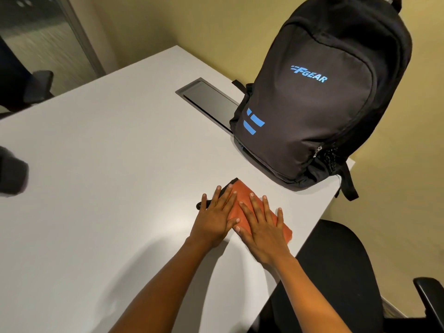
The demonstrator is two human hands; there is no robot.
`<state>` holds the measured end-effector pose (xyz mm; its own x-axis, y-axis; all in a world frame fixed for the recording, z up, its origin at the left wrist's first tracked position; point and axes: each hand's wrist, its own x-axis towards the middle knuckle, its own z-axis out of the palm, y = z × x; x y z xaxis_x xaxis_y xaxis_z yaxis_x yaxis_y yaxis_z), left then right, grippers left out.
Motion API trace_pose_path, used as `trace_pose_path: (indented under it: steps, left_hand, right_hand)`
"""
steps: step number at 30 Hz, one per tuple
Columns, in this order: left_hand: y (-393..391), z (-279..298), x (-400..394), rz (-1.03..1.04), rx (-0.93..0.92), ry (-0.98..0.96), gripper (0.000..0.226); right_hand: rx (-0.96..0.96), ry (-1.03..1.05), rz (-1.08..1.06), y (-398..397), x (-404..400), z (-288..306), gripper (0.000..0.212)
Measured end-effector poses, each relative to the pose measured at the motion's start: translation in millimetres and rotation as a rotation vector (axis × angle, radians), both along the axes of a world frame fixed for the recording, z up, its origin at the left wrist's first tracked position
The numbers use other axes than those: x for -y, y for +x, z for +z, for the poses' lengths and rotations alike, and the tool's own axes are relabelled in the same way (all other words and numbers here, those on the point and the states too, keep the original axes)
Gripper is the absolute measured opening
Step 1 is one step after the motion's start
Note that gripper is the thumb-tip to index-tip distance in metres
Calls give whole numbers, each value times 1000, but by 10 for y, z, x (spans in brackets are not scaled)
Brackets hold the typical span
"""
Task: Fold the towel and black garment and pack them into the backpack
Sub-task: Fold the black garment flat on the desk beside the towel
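Your left hand [214,218] and right hand [263,230] lie flat, fingers spread, pressing the folded orange towel [242,199] on the surface [108,152]. A black garment [227,188] peeks out at its left edge. The backpack [317,102] stands upright, zipped, just beyond.

Matt cloth towel [242,195] (smooth table [120,152])

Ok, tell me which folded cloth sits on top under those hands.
The orange towel is on top; the black garment lies beneath it, only its edge peeking out leftward. Both hands, left and right, press flat.
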<state>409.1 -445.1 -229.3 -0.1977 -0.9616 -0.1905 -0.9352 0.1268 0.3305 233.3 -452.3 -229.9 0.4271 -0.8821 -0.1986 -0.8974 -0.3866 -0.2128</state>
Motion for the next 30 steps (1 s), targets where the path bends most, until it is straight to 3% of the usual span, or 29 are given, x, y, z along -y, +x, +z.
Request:
trace_pose_path:
  steps: [5, 8, 14, 19, 26, 30]
  left_hand:
    - [260, 295, -96, 173, -69, -6, 66]
    - [600, 445, -248, 263, -106, -50, 66]
    - [1682, 610, -846, 487, -175, -173, 62]
    - [2633, 580, -1599, 719, -184, -209, 60]
    - [3553, 372, -2498, 968, -268, -223, 76]
    - [3955, 228, -2688, 1096, -173, -131, 52]
  right_hand:
    - [142, -30, -39, 271, 58, 254, 74]
    - [246, -70, -4, 633, 74, 345, 65]
    - [418, -5, 156, 1788, -24, 496, 74]
    - [509, 119, 304, 2879, -377, 545, 63]
    - [464, 225, 533, 4189, -992, 571, 65]
    - [394, 198, 660, 4730, -1236, 493, 57]
